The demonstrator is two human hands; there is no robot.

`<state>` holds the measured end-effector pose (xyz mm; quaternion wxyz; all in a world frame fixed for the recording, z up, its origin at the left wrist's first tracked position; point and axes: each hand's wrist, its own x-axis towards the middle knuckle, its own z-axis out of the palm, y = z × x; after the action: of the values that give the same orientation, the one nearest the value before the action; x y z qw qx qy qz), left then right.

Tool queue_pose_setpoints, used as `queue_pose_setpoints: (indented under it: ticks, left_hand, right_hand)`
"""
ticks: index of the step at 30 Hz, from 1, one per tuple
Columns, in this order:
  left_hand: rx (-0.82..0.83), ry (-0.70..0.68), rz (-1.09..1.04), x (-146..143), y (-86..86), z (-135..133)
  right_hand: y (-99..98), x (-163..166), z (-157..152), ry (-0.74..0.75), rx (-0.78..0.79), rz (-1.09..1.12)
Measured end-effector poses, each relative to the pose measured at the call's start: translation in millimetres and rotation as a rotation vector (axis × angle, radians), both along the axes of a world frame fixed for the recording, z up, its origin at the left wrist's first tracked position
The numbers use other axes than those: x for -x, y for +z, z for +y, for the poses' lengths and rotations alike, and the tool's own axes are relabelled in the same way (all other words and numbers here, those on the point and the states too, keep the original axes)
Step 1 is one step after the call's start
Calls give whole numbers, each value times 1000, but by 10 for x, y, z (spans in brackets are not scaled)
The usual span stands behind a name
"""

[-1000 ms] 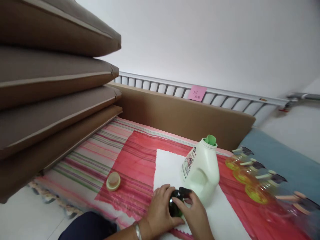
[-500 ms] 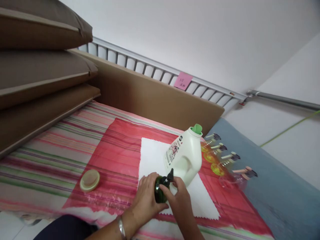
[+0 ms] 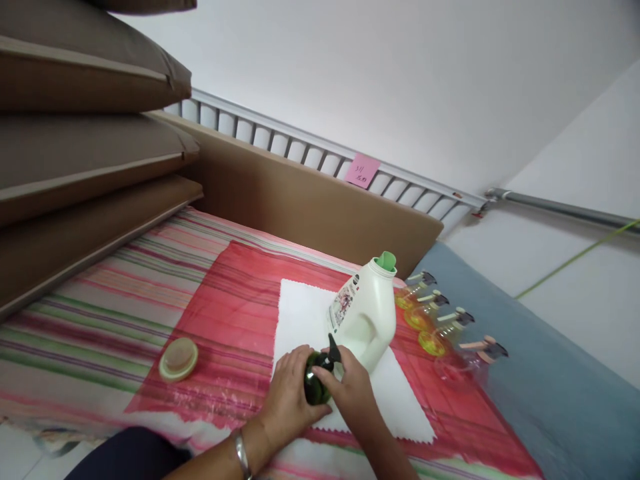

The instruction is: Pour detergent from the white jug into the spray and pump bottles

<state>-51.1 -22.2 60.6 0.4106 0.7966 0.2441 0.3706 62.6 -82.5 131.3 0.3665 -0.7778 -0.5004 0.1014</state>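
Observation:
My left hand is wrapped round a dark green pump bottle, held over the white cloth. At the bottle's neck, the thumb and fingers of my right hand close on its black pump head. Just behind them a big white jug with a printed label stands uncapped, a green spout in its mouth. Its round pale green cap lies on the red sheet, left of my hands. The bottle's lower part is partly covered by my fingers.
Several clear spray bottles, some with yellow liquid in the bottom, stand in a row at the right. A red sheet covers part of the striped cloth. Brown cushions are stacked at the left; a brown board stands behind.
My right hand has shifted slightly on the pump head, which has turned a little. Both hands stay on the bottle. The whole view has moved slightly.

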Motion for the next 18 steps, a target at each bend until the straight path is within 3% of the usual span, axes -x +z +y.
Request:
queue_pose_setpoints:
  ticks: [4,9,15,18]
  left_hand:
    - [-12,0,-37,36,1,87]
    - [-14,34,-68,38,-10,164]
    - [58,34,-62,31,-29,183]
    - [47,26,-61,32,-26,183]
  right_hand:
    - [27,-58,15,182,-45,118]
    - [-23,-3,100,-28,-89,128]
    - [-2,-53,117,137,-60,186]
    - [-26,-26,95,43,-59,156]
